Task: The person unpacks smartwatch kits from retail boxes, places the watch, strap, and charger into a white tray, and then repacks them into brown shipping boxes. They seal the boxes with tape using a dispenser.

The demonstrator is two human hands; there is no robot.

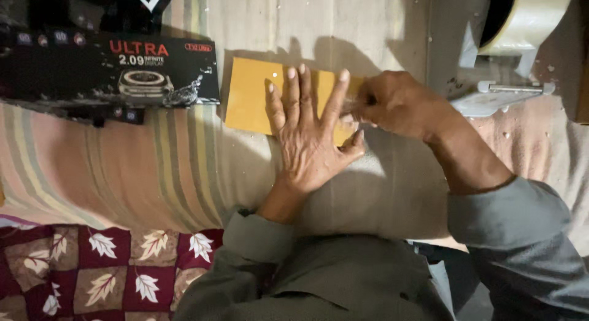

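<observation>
- Most of the view is a striped cloth spread as the work surface; its edges run out of frame, and a maroon leaf-patterned fabric is cut off at the lower left.
- Grey sleeves fill the bottom, hiding whatever lies beneath them.
- A long black product box lies at the upper left, its far end lost in shadow.
- A tape dispenser with a pale roll sits at the upper right, partly cut off by the top edge.
- A flat yellow-brown envelope lies on the cloth at centre; its right half is covered.
- The left hand presses flat on the envelope, fingers spread wide.
- The right hand is curled at the envelope's right end, fingertips pinched on something blurred; what it grips cannot be told.
</observation>
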